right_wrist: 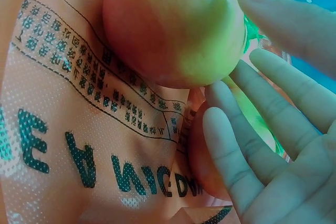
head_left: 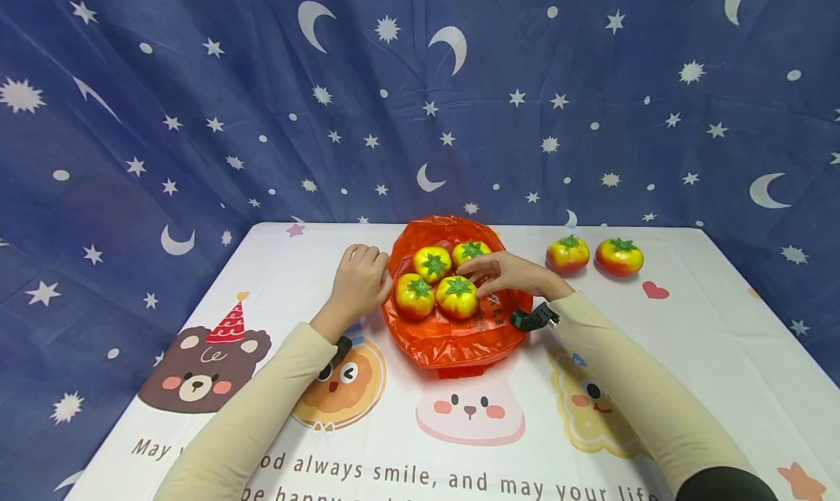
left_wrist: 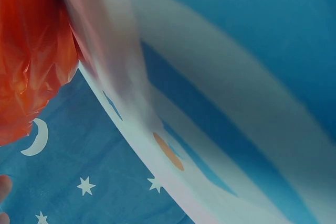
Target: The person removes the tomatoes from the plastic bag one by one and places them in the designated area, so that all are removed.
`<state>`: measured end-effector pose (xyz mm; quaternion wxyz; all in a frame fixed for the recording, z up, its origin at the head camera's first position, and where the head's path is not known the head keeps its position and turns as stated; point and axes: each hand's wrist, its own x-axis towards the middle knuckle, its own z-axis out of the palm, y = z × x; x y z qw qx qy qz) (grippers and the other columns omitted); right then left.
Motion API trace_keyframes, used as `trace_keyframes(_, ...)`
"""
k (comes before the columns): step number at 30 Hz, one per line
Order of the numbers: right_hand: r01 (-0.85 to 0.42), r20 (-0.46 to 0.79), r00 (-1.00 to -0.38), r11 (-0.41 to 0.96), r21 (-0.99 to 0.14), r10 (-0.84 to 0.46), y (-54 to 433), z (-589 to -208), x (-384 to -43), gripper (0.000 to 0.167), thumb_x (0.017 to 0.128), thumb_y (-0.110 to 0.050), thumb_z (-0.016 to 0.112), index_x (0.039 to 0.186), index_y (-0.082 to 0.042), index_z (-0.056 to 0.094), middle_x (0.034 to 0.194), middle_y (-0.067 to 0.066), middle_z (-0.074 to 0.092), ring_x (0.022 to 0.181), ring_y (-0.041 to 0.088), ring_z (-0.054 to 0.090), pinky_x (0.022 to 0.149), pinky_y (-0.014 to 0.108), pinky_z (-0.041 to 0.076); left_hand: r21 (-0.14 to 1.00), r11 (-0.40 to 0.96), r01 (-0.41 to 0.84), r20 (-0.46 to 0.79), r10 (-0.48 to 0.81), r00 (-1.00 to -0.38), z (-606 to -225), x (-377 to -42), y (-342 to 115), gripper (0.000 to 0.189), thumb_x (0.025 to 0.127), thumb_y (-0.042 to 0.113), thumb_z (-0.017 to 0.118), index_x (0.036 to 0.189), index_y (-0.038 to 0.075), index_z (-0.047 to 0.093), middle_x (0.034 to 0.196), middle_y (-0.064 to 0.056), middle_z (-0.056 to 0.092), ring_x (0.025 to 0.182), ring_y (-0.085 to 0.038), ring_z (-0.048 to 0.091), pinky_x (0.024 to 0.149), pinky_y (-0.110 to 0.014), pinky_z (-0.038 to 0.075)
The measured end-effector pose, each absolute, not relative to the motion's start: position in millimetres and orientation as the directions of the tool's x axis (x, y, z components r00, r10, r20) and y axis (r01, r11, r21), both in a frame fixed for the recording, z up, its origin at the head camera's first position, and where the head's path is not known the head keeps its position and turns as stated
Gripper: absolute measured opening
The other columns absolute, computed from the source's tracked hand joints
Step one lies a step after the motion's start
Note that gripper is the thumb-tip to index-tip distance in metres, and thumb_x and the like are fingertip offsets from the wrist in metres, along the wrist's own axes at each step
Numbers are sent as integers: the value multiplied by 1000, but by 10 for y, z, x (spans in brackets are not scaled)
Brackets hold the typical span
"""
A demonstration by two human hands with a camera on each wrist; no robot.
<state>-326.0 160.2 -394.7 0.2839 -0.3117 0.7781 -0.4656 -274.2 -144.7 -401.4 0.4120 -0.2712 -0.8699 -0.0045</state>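
Observation:
A red plastic bag [head_left: 426, 340] lies spread on the table with several toy tomatoes in it, yellow and red with green star-shaped leaves. At its left rim my left hand [head_left: 357, 278] has curled fingers, the thumb on the bag's edge. The left wrist view shows the crinkled bag [left_wrist: 31, 61] and only two fingertips [left_wrist: 4, 187] at the frame edge. My right hand [head_left: 495, 273] reaches over the bag from the right, beside the front-right tomato [head_left: 457, 297]. In the right wrist view its fingers are spread loosely, fingertips right at a tomato [right_wrist: 173, 30].
Two more toy tomatoes stand outside the bag at the back right, one [head_left: 567, 255] next to the other [head_left: 620, 257]. A white cloth [head_left: 709, 326] with cartoon prints covers the table. Behind it hangs a blue curtain [head_left: 407, 158] with moons and stars.

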Motion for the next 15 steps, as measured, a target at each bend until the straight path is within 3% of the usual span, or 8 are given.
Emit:
trace_keyframes(9, -253, -143, -662, 399, -881, -735, 1567, -3953, -3238, 57, 80, -8, 70, 132, 3, 49, 135, 22, 50, 104, 20, 57, 81, 23, 52, -218, 852, 476, 724, 468, -507, -4013, -2742, -1446, 9, 77, 12, 57, 77, 3, 58, 73, -11, 58, 77, -30, 56, 87, -43, 46)
trace_keyframes(15, -257, -138, -661, 394, -882, -738, 1563, -3970, -3230, 57, 79, -5, 70, 131, 5, 49, 134, 24, 51, 108, 27, 57, 82, 26, 54, -220, 853, 474, 726, 468, -504, -4018, -2748, -1447, 9, 76, 12, 58, 77, 3, 58, 72, -11, 57, 77, -30, 56, 86, -43, 47)
